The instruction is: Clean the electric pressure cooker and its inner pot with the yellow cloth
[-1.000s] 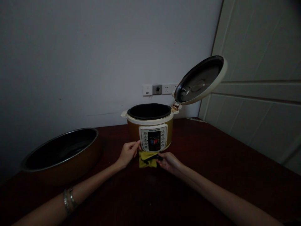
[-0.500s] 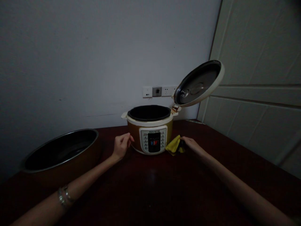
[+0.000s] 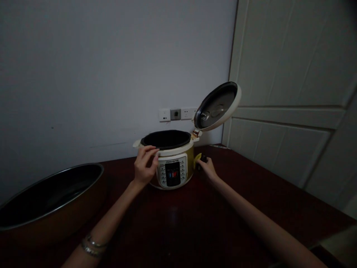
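Observation:
A gold and white electric pressure cooker point(image 3: 173, 169) stands on the dark red table point(image 3: 195, 223) by the wall. Its lid point(image 3: 217, 106) is swung up to the right and the black inner pot point(image 3: 166, 138) shows. My left hand point(image 3: 144, 166) rests on the cooker's front left rim, fingers curled against it. My right hand point(image 3: 206, 168) presses a yellow cloth point(image 3: 197, 159) against the cooker's right side, fingers closed on the cloth and a small dark part.
A large dark metal basin point(image 3: 47, 201) sits at the left of the table. Wall sockets point(image 3: 176, 114) are behind the cooker. A white panelled door point(image 3: 292, 111) fills the right. The table's right edge point(image 3: 329, 238) runs near my right forearm.
My right hand carried the yellow cloth from in front of the control panel round to the cooker's right side. My left hand rose from the panel's lower left to the rim.

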{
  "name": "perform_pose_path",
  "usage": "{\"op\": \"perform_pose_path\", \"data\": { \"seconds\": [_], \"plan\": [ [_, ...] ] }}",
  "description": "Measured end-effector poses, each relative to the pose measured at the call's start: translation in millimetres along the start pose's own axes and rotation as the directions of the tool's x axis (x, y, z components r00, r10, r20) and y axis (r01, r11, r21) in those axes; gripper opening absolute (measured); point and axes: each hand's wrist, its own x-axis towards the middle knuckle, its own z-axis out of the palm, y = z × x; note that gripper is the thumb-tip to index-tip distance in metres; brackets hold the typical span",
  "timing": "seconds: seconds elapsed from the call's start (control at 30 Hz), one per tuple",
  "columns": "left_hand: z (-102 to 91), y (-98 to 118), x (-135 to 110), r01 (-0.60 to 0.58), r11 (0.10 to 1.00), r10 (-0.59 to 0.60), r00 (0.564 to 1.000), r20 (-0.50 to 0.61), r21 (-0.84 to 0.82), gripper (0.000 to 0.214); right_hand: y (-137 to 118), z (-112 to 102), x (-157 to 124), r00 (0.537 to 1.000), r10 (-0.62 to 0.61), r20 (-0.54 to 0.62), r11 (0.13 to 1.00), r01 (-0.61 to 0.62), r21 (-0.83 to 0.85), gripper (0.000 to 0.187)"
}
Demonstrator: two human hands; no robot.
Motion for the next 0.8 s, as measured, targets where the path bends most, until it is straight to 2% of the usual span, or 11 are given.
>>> {"op": "perform_pose_path", "data": {
  "seconds": [0.1,0.17,0.37,0.47,0.53,0.6,0.67,0.73,0.8],
  "plan": [
    [9.3,1,-9,-0.072,0.997,0.073,0.996,0.06,-0.007,0.022,-13,11,3,0.988,-0.146,-0.052,0.987,0.142,-0.072,0.039],
    [13.2,0,-13,-0.095,0.995,0.096,0.991,0.091,-0.009,0.023,-16,12,2,0.98,-0.197,-0.021,0.975,0.194,-0.112,0.034],
    [17.2,-4,-17,-0.123,0.992,0.124,0.987,0.099,-0.019,0.025,11,6,-28,0.992,-0.126,0.016,0.971,0.127,-0.202,0.037],
    [18.9,-5,-20,-0.112,0.994,0.112,0.989,0.097,-0.006,0.025,0,12,-49,0.985,-0.163,0.05,0.967,0.17,-0.192,0.039],
    [20.0,-6,-22,-0.107,0.994,0.107,0.99,0.089,0.001,0.024,-19,19,-58,0.953,-0.29,0.083,0.941,0.3,-0.158,0.041],
    [20.5,-6,-23,-0.101,0.995,0.101,0.991,0.085,-0.001,0.024,-36,25,-61,0.893,-0.438,0.102,0.887,0.448,-0.112,0.043],
    [20.0,-5,-23,-0.093,0.996,0.094,0.992,0.086,-0.01,0.024,-40,29,-60,0.859,-0.506,0.07,0.857,0.511,-0.068,0.044],
    [19.1,-4,-22,-0.089,0.996,0.091,0.992,0.089,-0.022,0.024,-30,28,-59,0.894,-0.449,-0.009,0.893,0.448,-0.043,0.042],
    [18.5,-3,-22,-0.088,0.996,0.091,0.992,0.088,-0.03,0.024,-15,26,-62,0.945,-0.32,-0.063,0.947,0.318,-0.038,0.039]
  ]
}}
